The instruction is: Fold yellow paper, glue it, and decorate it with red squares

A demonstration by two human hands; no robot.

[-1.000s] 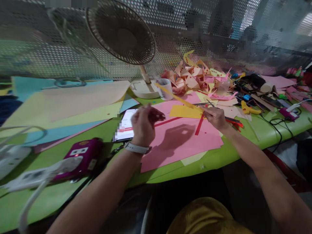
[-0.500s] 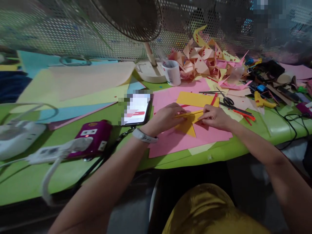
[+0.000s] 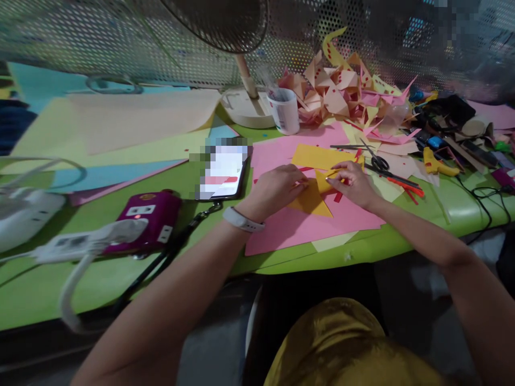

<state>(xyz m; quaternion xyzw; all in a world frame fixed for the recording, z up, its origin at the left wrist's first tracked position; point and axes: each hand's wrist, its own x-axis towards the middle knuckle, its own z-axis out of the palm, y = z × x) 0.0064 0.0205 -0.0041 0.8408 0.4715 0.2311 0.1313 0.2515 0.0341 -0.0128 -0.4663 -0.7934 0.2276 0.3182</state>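
A folded yellow paper (image 3: 313, 201) lies over a large pink sheet (image 3: 277, 236) in front of me. My left hand (image 3: 279, 187), with a pale watch band on the wrist, grips the left part of the folded paper, its fingers bent. My right hand (image 3: 354, 181) pinches the paper's right flap between thumb and fingers, a little raised from the sheet. Behind both hands rests a flat yellow rectangle of paper (image 3: 316, 154). A red strip (image 3: 338, 196) shows below my right hand. Part of the folded paper is hidden by my fingers.
Scissors (image 3: 379, 162) and orange-handled scissors (image 3: 414, 186) lie right, near a yellow glue gun (image 3: 438, 162). A phone (image 3: 225, 171), a purple power box (image 3: 155, 214) and cables are left. Behind stand a white cup (image 3: 286, 113), a fan (image 3: 247, 104) and a pile of folded papers (image 3: 333, 91).
My right hand has lifted and turned the paper's right flap, and its fingers have opened out somewhat. A red strip now shows beneath it. The whole view has shifted slightly.
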